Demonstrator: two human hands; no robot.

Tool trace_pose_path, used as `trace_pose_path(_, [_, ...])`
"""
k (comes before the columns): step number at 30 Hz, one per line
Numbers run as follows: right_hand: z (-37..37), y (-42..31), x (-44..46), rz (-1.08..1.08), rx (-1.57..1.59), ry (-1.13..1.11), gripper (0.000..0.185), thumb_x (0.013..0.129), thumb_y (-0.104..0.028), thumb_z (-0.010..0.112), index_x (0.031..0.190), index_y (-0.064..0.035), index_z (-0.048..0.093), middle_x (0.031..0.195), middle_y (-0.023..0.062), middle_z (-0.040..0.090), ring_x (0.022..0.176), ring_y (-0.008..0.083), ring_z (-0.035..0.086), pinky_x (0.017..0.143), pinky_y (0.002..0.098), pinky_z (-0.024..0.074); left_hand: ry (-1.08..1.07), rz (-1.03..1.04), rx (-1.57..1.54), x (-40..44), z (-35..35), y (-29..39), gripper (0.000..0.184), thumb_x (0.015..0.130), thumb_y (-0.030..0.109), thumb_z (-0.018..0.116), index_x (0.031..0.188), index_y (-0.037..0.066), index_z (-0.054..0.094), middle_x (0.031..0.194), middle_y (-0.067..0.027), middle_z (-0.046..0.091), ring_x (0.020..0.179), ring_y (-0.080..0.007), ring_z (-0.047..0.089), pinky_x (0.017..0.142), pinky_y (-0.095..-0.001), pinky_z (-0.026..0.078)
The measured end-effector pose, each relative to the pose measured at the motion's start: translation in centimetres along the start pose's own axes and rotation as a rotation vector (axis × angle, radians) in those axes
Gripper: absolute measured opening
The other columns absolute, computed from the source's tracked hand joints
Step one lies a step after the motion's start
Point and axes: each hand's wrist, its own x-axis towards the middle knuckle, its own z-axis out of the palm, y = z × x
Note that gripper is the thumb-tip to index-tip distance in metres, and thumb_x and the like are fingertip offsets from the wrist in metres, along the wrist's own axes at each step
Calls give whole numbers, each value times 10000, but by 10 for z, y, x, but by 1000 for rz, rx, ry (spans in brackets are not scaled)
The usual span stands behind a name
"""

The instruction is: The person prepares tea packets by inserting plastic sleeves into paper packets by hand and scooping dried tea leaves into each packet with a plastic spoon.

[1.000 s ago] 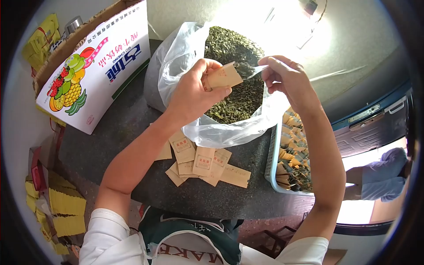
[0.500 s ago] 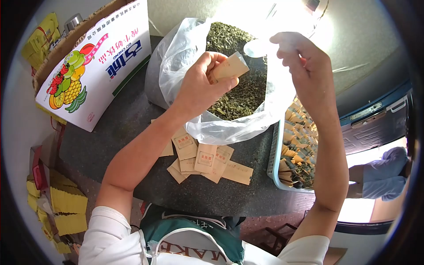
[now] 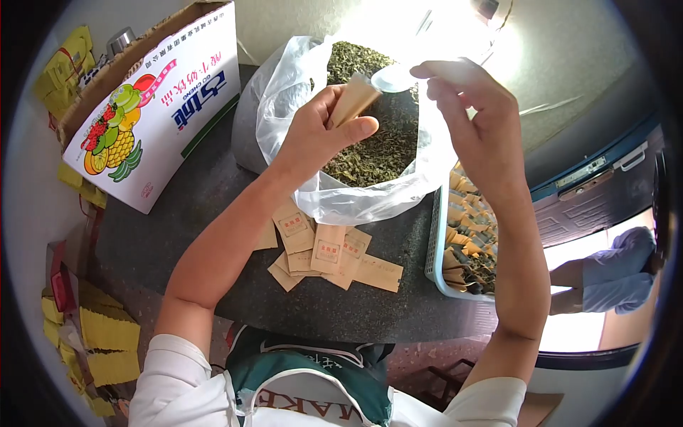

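My left hand (image 3: 316, 132) is closed around a small brown paper packet (image 3: 351, 102), tilted over a clear plastic bag (image 3: 281, 114) full of dried green leaves (image 3: 370, 153). With its fingers pinched, my right hand (image 3: 475, 107) holds a whitish spoon (image 3: 395, 78). The spoon's bowl is right at the packet's upper end; glare washes out the handle, and I cannot tell what the bowl holds. Below the bag, several flat printed paper packets (image 3: 329, 250) lie loosely piled on the dark table.
A blue plastic basket (image 3: 435, 267) of leaf-filled packets stands at the right. A white printed carton (image 3: 160, 107) is on the left, with yellow packages (image 3: 110, 327) below it. Another person's legs (image 3: 617, 274) show at far right. The dark speckled table (image 3: 206, 206) has a curved front edge.
The paper packet has turned more upright and shifted left. The spoon has moved left with my right hand, its bowl now meeting the packet's upper end.
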Motion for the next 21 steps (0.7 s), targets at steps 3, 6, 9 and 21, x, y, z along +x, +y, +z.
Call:
trace_pose_path(3, [-1, 2, -8, -42, -250, -47, 181, 950, -34, 597, 1104, -31, 693, 971, 100, 646, 772, 185, 594, 734, 288, 502, -49, -19, 60, 1, -5, -6, 477, 897, 285, 702, 1263, 4, 578, 916, -28, 591, 753, -80, 533, 695, -271, 478])
trace_pose_path(6, [-3, 3, -20, -263, -309, 101, 137, 958, -19, 569, 1053, -6, 668, 988, 98, 632, 773, 195, 595, 747, 298, 511, -139, 27, -188, -16, -3, 12, 403, 921, 189, 632, 1282, 18, 579, 926, -31, 599, 768, -79, 537, 718, -266, 481])
trace_pose_path(9, [-19, -43, -46, -23, -147, 50, 148, 961, 23, 524, 1055, 8, 637, 812, 65, 576, 686, 125, 529, 667, 260, 456, -303, 13, -271, -38, 6, 37, 415, 924, 110, 579, 1329, 29, 543, 962, -41, 618, 835, -84, 566, 745, -251, 492])
trace_pose_path(21, [-39, -115, -278, 425, 55, 227, 287, 776, 60, 733, 1036, -24, 646, 703, 29, 600, 545, 83, 487, 496, 221, 337, -1075, -278, -284, -154, 131, 27, 151, 933, 83, 638, 1051, 23, 564, 846, -61, 604, 765, -119, 563, 668, -294, 456])
